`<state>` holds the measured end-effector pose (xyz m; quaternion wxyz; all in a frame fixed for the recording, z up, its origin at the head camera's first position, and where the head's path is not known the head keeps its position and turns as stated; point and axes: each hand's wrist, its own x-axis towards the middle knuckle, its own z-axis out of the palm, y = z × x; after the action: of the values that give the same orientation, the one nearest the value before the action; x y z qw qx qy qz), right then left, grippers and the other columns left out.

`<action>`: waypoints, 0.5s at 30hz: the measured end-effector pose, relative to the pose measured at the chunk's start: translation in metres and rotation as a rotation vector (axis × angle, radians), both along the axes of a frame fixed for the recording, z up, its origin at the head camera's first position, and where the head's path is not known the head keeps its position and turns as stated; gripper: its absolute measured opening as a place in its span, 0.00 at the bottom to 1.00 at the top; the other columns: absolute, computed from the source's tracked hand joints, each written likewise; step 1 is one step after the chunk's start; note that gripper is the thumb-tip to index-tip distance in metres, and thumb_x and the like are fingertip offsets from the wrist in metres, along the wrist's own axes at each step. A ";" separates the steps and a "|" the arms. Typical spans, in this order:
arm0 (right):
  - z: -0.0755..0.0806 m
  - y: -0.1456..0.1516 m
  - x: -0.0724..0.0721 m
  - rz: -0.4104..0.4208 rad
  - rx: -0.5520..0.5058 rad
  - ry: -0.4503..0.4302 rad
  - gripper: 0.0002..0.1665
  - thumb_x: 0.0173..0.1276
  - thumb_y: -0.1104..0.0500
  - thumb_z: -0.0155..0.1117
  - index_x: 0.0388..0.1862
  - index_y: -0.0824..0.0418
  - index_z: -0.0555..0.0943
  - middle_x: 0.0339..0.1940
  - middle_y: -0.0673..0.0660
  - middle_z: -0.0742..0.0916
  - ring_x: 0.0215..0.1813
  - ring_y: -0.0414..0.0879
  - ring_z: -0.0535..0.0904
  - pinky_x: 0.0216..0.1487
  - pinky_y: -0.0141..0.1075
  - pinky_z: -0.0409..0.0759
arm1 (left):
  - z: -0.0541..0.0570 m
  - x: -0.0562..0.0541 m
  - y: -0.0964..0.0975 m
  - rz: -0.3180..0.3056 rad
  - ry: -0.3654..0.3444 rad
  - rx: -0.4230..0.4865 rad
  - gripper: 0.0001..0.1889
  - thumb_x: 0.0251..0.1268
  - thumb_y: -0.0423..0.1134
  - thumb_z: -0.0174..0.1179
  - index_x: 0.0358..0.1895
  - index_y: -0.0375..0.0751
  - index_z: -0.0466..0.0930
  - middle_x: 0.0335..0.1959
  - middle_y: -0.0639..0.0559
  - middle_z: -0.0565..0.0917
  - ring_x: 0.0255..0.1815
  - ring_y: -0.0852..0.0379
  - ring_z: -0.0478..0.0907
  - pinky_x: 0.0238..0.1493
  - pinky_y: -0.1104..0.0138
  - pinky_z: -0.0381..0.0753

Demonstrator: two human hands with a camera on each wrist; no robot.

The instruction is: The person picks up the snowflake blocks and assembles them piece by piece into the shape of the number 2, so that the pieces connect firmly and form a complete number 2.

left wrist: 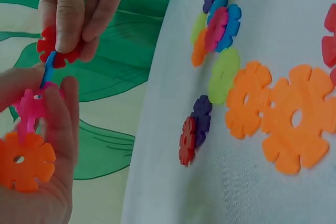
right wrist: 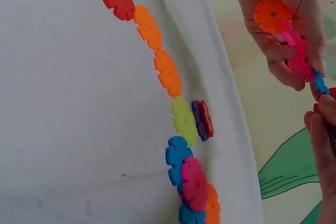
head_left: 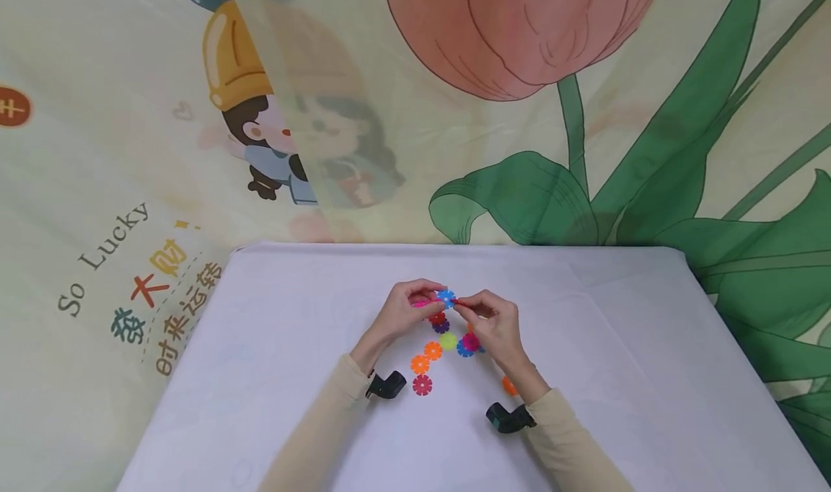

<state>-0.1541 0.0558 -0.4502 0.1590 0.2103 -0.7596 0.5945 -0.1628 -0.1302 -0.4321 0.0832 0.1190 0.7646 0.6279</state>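
Note:
Above the far part of the table, my left hand [head_left: 404, 310] holds a small chain of flower-shaped plastic interlocking discs. In the left wrist view the chain has an orange disc [left wrist: 34, 169], a pink disc [left wrist: 25, 109] and a blue disc [left wrist: 48, 71], seen edge-on. My right hand [head_left: 496, 326] pinches a red disc [left wrist: 46, 43] between thumb and fingers. The red disc meets the blue disc's edge, set crosswise to it. In the right wrist view, fingers cover most of the red disc, while the pink disc [right wrist: 298, 61] lies along the left fingers.
On the white-covered table [head_left: 273, 333] below the hands lie several loose discs: a red one [head_left: 422, 385], orange ones [head_left: 420, 364], a yellow-green one [head_left: 448, 341] and a purple one [left wrist: 201, 114]. Blue and pink discs [right wrist: 194, 182] overlap in a pile. A printed curtain [head_left: 350, 117] hangs behind the table.

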 end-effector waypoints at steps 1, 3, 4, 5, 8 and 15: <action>0.000 0.000 0.000 0.010 0.005 -0.014 0.07 0.54 0.78 0.71 0.33 0.74 0.84 0.30 0.66 0.87 0.33 0.58 0.86 0.40 0.33 0.84 | 0.000 0.000 -0.001 -0.010 -0.009 -0.012 0.16 0.64 0.29 0.64 0.54 0.27 0.80 0.43 0.34 0.83 0.37 0.40 0.82 0.40 0.64 0.84; -0.008 0.001 -0.005 0.023 0.017 -0.027 0.08 0.55 0.76 0.72 0.35 0.72 0.84 0.32 0.65 0.88 0.35 0.57 0.86 0.41 0.35 0.85 | -0.007 -0.003 -0.004 -0.041 -0.006 -0.022 0.17 0.65 0.29 0.63 0.56 0.27 0.78 0.47 0.34 0.82 0.41 0.37 0.82 0.43 0.63 0.84; -0.012 0.002 -0.008 0.028 0.029 -0.042 0.10 0.55 0.74 0.73 0.37 0.72 0.84 0.34 0.64 0.88 0.37 0.56 0.87 0.42 0.36 0.85 | -0.011 -0.005 -0.005 -0.047 0.008 -0.037 0.17 0.65 0.30 0.63 0.56 0.29 0.78 0.48 0.36 0.82 0.42 0.38 0.82 0.43 0.63 0.84; -0.016 0.004 -0.011 0.032 0.042 -0.068 0.12 0.56 0.72 0.73 0.40 0.71 0.84 0.37 0.64 0.88 0.39 0.56 0.87 0.43 0.38 0.85 | -0.014 -0.007 -0.007 -0.046 0.026 -0.051 0.17 0.65 0.31 0.63 0.56 0.30 0.78 0.48 0.37 0.82 0.42 0.39 0.82 0.43 0.64 0.84; -0.028 0.015 -0.020 0.001 0.168 -0.187 0.19 0.60 0.64 0.74 0.49 0.68 0.83 0.43 0.61 0.86 0.43 0.55 0.85 0.45 0.42 0.85 | -0.026 -0.012 -0.012 -0.017 0.081 -0.087 0.17 0.65 0.33 0.65 0.56 0.34 0.79 0.45 0.42 0.82 0.42 0.47 0.81 0.39 0.71 0.82; -0.045 0.036 -0.024 -0.065 0.781 -0.445 0.25 0.61 0.54 0.74 0.53 0.66 0.84 0.42 0.61 0.78 0.43 0.51 0.74 0.37 0.39 0.78 | -0.031 -0.013 -0.017 0.031 0.081 -0.065 0.16 0.66 0.32 0.63 0.56 0.38 0.80 0.42 0.43 0.82 0.40 0.46 0.80 0.35 0.71 0.81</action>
<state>-0.1780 0.0913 -0.4956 -0.0808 0.0974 -0.9490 0.2887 -0.1756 -0.1475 -0.4634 0.0460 0.1297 0.7892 0.5985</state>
